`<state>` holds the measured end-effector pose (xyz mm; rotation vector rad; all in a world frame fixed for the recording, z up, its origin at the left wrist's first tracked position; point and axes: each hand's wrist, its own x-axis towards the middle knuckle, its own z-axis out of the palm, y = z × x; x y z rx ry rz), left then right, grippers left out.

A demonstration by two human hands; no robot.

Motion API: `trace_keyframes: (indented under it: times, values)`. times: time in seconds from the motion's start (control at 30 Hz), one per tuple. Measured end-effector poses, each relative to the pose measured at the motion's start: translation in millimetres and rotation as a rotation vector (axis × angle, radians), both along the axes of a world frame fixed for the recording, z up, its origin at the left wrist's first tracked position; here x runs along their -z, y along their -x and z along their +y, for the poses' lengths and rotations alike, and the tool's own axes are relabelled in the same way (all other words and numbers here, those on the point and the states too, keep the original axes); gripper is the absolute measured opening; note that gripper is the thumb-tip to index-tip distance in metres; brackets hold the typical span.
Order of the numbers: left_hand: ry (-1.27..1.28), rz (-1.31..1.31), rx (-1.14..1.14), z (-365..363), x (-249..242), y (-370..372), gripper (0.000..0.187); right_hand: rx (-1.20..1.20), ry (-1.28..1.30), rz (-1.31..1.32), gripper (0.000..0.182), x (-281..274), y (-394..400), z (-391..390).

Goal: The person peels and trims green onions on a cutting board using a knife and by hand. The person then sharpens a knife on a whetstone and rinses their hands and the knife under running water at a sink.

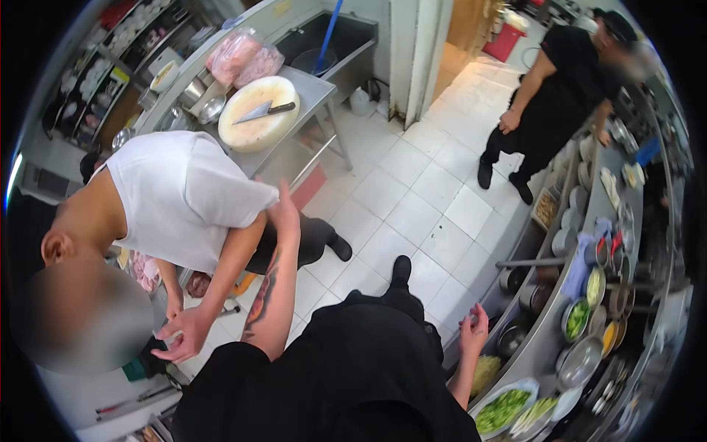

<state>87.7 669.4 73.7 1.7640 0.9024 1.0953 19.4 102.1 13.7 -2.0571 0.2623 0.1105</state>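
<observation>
My left hand (283, 208) reaches out to a co-worker in a white T-shirt (177, 191) and rests against the sleeve, its fingers partly hidden at the upper arm. My tattooed left forearm crosses in front of my black clothing. Low at my other side, my right hand (473, 328) hangs beside the counter with loosely bent fingers apart and nothing in them. Nearest to it are a dark pot (513, 337) on the lower shelf and a bowl of chopped greens (503, 410) on the counter.
A knife (258, 110) lies on a round chopping board (243, 136) on a metal table, before pink plastic bags (237, 55). Another person in black (549, 96) stands by the right-hand counter, lined with bowls. White floor tiles (412, 221) run between.
</observation>
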Motion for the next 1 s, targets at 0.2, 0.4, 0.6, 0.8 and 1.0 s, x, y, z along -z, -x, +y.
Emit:
trace_keyframes:
  times: [0.2,0.4,0.6,0.8,1.0]
  values:
    - [0.282,-0.262,-0.187,-8.7,-21.5,44.3,0.052,-0.353,0.142,-0.124,0.048,-3.7,-207.4,17.9]
    - [0.348,-0.380,-0.470,17.1,-10.5,20.0,0.040,-0.560,0.135,-0.004,0.040,-74.9,-377.4,124.0]
    - [0.016,0.129,0.081,94.2,1.2,-114.5,0.030,-0.688,0.017,-0.291,0.041,-59.4,-409.3,234.9]
    - [-0.390,0.421,0.179,212.9,24.7,-162.0,0.038,-0.893,0.173,-0.274,0.040,-27.6,-364.1,279.2]
    - [-0.422,0.468,-0.014,292.3,45.3,-161.1,0.029,-0.799,0.146,-0.121,0.035,-66.5,-366.3,376.2]
